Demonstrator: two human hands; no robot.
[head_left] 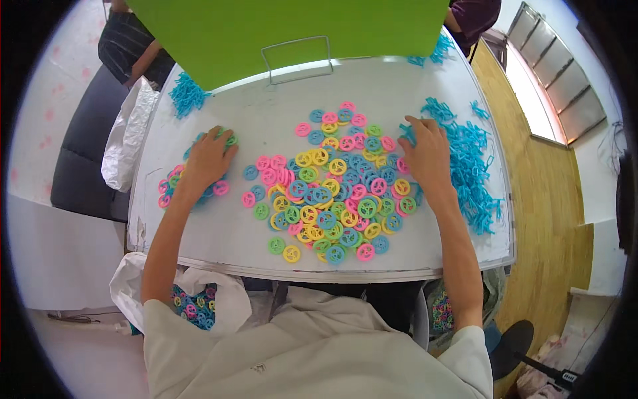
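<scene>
My left hand [209, 157] is at the left of the white table, its fingers curled around a green spoked ring [229, 137]. A bit of blue plastic shows beside those fingers. Under and beside that wrist lies a small group of pink, green and blue rings [163, 187]. My right hand [426, 149] has its fingers bent around a blue plastic clip [407, 135], between two heaps. To its left spreads a big pile of pink, yellow, green and blue spoked rings [325, 194]; to its right lies a long heap of blue clips [470, 173].
A green panel [292, 26] with a wire handle [330, 56] stands across the far side of the table [256, 100]. More blue clips [188, 95] lie at the far left. Below the near edge hang bags of rings [232, 302]. Two other people's sleeves [124, 41] show beyond.
</scene>
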